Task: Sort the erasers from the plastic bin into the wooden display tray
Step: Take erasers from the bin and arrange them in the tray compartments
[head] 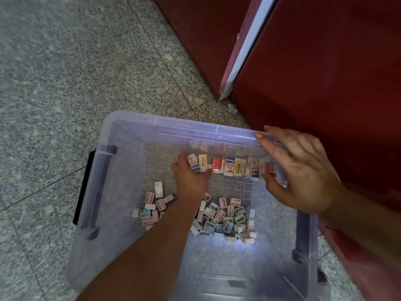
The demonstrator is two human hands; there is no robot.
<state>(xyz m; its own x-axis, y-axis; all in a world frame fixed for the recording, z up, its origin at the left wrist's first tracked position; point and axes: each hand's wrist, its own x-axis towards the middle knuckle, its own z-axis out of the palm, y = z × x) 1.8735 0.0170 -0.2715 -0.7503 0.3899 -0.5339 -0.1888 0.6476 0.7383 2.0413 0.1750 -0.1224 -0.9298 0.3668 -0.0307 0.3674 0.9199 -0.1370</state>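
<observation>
A clear plastic bin [121,135] stands on the floor. A row of packaged erasers [230,167] lines its far wall, standing on edge. More loose erasers [223,216] lie heaped on the bin's bottom, with a smaller scatter [155,203] to the left. My left hand [191,177] reaches into the bin and grips the row's left end, fingers and thumb curled round a blue and white eraser [193,162]. My right hand [299,170] is at the row's right end, fingers straight over the bin's rim, thumb beside a red eraser [271,167]. No wooden tray is in view.
The bin sits on a speckled grey tiled floor [76,72]. Dark red cabinets [314,72] stand close behind and to the right, with a white and pink panel [243,51] between them. The bin has dark handles on its left [86,187] and right [301,237] sides.
</observation>
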